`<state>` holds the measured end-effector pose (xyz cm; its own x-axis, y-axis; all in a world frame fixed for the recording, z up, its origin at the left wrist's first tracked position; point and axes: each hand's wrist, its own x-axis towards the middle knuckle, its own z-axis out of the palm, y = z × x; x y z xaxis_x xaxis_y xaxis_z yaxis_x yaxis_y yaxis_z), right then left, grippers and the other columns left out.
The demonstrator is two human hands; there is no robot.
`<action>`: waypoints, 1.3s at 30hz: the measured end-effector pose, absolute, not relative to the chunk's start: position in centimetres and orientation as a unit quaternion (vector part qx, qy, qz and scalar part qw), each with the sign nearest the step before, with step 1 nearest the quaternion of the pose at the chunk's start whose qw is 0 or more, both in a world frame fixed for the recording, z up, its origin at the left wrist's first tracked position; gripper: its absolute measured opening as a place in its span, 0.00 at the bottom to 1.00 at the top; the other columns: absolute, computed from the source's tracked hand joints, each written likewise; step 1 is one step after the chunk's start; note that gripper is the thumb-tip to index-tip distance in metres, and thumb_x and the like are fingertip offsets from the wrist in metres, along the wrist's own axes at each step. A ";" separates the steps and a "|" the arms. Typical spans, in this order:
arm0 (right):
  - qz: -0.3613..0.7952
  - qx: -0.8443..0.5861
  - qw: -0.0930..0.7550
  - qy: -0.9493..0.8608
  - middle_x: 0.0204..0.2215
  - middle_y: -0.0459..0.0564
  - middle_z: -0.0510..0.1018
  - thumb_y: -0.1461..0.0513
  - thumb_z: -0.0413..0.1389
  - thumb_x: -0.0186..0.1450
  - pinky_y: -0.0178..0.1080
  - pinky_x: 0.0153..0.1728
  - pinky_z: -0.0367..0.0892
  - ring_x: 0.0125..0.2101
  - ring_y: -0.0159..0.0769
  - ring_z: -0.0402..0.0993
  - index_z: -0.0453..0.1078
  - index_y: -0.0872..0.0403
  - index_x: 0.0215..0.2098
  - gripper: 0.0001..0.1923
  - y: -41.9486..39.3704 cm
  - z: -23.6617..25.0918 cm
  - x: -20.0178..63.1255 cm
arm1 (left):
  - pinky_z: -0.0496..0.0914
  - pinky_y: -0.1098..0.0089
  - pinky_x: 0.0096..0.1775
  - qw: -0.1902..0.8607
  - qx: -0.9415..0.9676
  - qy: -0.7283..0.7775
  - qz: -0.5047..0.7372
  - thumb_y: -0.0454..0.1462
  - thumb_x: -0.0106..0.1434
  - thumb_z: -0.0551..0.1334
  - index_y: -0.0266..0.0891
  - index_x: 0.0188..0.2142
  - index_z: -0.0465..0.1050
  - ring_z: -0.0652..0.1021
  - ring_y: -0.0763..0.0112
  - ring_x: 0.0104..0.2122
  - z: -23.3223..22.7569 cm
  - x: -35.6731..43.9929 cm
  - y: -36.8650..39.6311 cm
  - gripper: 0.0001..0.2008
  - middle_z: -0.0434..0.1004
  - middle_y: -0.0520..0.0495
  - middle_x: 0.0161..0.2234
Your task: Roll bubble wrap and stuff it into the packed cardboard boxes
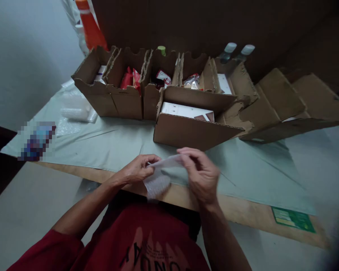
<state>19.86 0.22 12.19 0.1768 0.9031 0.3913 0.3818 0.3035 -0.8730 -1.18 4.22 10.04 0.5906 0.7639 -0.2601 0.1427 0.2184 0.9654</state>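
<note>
Bubble wrap (158,184) hangs between the 2 hands, over the counter's (237,209) near edge. Left hand (138,168) and right hand (202,173) each pinch its upper part between thumb and fingers. It appears stretched out, with nothing visible inside; how much handling is done or left, I cannot judge further. Just beyond the hands, the front box (186,131), holding white packs (183,110), limits forward reach; behind it stands a row of 5 boxes (124,101). Cloth (124,143) stretches to both sides of the hands, giving sideways room, with spare wrap (76,113) farther left.
</note>
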 end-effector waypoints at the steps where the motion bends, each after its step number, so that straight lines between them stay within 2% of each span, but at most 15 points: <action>1: 0.199 -0.557 0.567 -0.573 0.37 0.47 0.83 0.60 0.60 0.69 0.38 0.40 0.75 0.37 0.34 0.79 0.79 0.50 0.39 0.05 -0.1 13.2 20.8 | 0.65 0.72 0.32 0.667 0.593 0.407 0.193 0.33 0.55 0.60 0.37 0.37 0.76 0.74 0.71 0.31 10.2 -1.6 4.1 0.09 0.75 0.52 0.30; 3: 0.103 -0.588 0.608 -0.523 0.32 0.44 0.82 0.59 0.63 0.68 0.36 0.35 0.73 0.32 0.32 0.77 0.79 0.50 0.40 0.04 -0.7 14.9 22.8 | 0.64 0.72 0.32 0.647 0.608 0.431 0.162 0.34 0.56 0.59 0.37 0.29 0.74 0.72 0.72 0.28 10.2 -2.8 4.1 0.05 0.71 0.54 0.24; 6: 0.005 -0.621 0.626 -0.471 0.30 0.45 0.81 0.57 0.65 0.66 0.35 0.31 0.70 0.28 0.31 0.75 0.79 0.52 0.38 0.07 -1.3 15.8 25.4 | 0.70 0.68 0.41 0.660 0.595 0.428 0.166 0.39 0.59 0.61 0.37 0.29 0.75 0.77 0.67 0.35 10.2 -4.6 4.1 0.08 0.78 0.50 0.29; 9: 0.035 -0.646 0.602 -0.467 0.29 0.46 0.80 0.55 0.64 0.65 0.35 0.28 0.69 0.27 0.32 0.74 0.79 0.54 0.37 0.10 -1.2 14.1 26.6 | 0.72 0.63 0.47 0.673 0.571 0.430 0.188 0.43 0.60 0.65 0.38 0.45 0.78 0.80 0.61 0.44 10.5 -5.4 4.3 0.16 0.82 0.43 0.42; 11: 0.086 -0.660 0.584 -0.465 0.28 0.47 0.80 0.54 0.62 0.66 0.35 0.28 0.70 0.26 0.32 0.74 0.78 0.55 0.37 0.12 -0.9 12.4 26.7 | 0.71 0.58 0.53 0.660 0.579 0.431 0.208 0.45 0.58 0.68 0.41 0.60 0.70 0.77 0.55 0.53 10.7 -5.0 4.4 0.31 0.78 0.38 0.55; 13: 0.125 -0.675 0.567 -0.455 0.28 0.46 0.79 0.54 0.61 0.65 0.35 0.29 0.70 0.26 0.31 0.74 0.77 0.55 0.38 0.12 -0.6 10.8 26.6 | 0.69 0.54 0.57 0.657 0.593 0.416 0.208 0.48 0.58 0.68 0.43 0.69 0.58 0.74 0.52 0.58 10.7 -3.6 4.3 0.43 0.71 0.35 0.62; 16: 0.147 -0.690 0.549 -0.448 0.28 0.47 0.79 0.54 0.60 0.65 0.36 0.29 0.70 0.27 0.32 0.74 0.77 0.55 0.38 0.13 -0.5 9.8 26.8 | 0.71 0.55 0.50 0.621 0.628 0.436 0.174 0.51 0.57 0.67 0.43 0.72 0.54 0.77 0.53 0.49 10.1 -0.7 3.9 0.47 0.74 0.37 0.57; 18: 0.149 -0.696 0.541 -0.448 0.29 0.47 0.80 0.54 0.60 0.64 0.36 0.30 0.71 0.28 0.33 0.75 0.77 0.55 0.38 0.13 -0.7 9.8 27.3 | 0.70 0.60 0.42 0.553 0.658 0.485 0.159 0.47 0.58 0.66 0.41 0.70 0.59 0.76 0.61 0.37 9.6 1.0 3.6 0.42 0.78 0.43 0.43; 21: 0.156 -0.706 0.526 -0.447 0.29 0.48 0.80 0.53 0.60 0.64 0.37 0.31 0.71 0.28 0.34 0.75 0.77 0.55 0.40 0.14 -1.2 9.9 28.0 | 0.66 0.66 0.34 0.516 0.657 0.517 0.187 0.41 0.61 0.60 0.36 0.64 0.66 0.69 0.68 0.29 9.1 1.7 3.5 0.31 0.69 0.53 0.28; 24: 0.167 -0.716 0.501 -0.457 0.29 0.48 0.80 0.52 0.59 0.65 0.38 0.32 0.71 0.28 0.35 0.75 0.77 0.54 0.43 0.16 -1.1 9.2 28.1 | 0.65 0.69 0.33 0.530 0.642 0.508 0.221 0.41 0.64 0.57 0.36 0.65 0.62 0.69 0.70 0.28 8.8 0.2 4.1 0.31 0.67 0.54 0.28; 27: 0.155 -0.725 0.457 -0.491 0.32 0.51 0.81 0.52 0.58 0.65 0.41 0.35 0.73 0.31 0.38 0.77 0.77 0.55 0.44 0.18 -0.6 7.6 28.4 | 0.67 0.67 0.35 0.432 0.688 0.549 0.198 0.40 0.63 0.59 0.38 0.67 0.59 0.72 0.69 0.29 8.2 -2.0 5.0 0.32 0.71 0.54 0.30; 30: 0.088 -0.738 0.413 -0.526 0.42 0.58 0.82 0.52 0.57 0.67 0.47 0.42 0.73 0.39 0.44 0.78 0.76 0.57 0.47 0.19 -0.6 6.4 29.2 | 0.71 0.64 0.41 0.270 0.746 0.570 0.212 0.39 0.64 0.60 0.42 0.62 0.66 0.76 0.64 0.37 7.6 -3.4 5.0 0.27 0.76 0.48 0.38; 33: 0.014 -0.718 0.397 -0.571 0.46 0.58 0.82 0.56 0.54 0.72 0.50 0.49 0.71 0.47 0.46 0.77 0.76 0.55 0.48 0.15 -1.0 6.5 28.8 | 0.73 0.63 0.45 0.194 0.795 0.515 0.254 0.37 0.69 0.57 0.42 0.56 0.71 0.78 0.62 0.42 7.7 -3.2 4.2 0.17 0.77 0.45 0.42; 36: 0.037 -0.649 0.352 -0.674 0.48 0.55 0.82 0.61 0.52 0.73 0.50 0.52 0.69 0.49 0.45 0.76 0.77 0.52 0.49 0.13 -0.4 6.8 25.0 | 0.73 0.63 0.45 0.163 0.840 0.453 0.251 0.32 0.71 0.55 0.42 0.52 0.74 0.78 0.62 0.43 7.6 -1.7 3.8 0.14 0.77 0.44 0.42; 39: 0.098 -0.566 0.243 -0.782 0.56 0.57 0.79 0.64 0.52 0.73 0.51 0.53 0.68 0.53 0.48 0.74 0.76 0.52 0.54 0.15 0.8 6.2 19.9 | 0.73 0.62 0.42 0.140 0.868 0.441 0.182 0.29 0.69 0.54 0.40 0.43 0.77 0.76 0.61 0.39 6.4 -0.6 4.4 0.13 0.77 0.43 0.39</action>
<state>19.90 0.75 6.16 -0.2418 0.9321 0.2698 0.8369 0.3410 -0.4282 -0.56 4.35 6.42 0.5452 0.8159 0.1926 0.7140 -0.5723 0.4033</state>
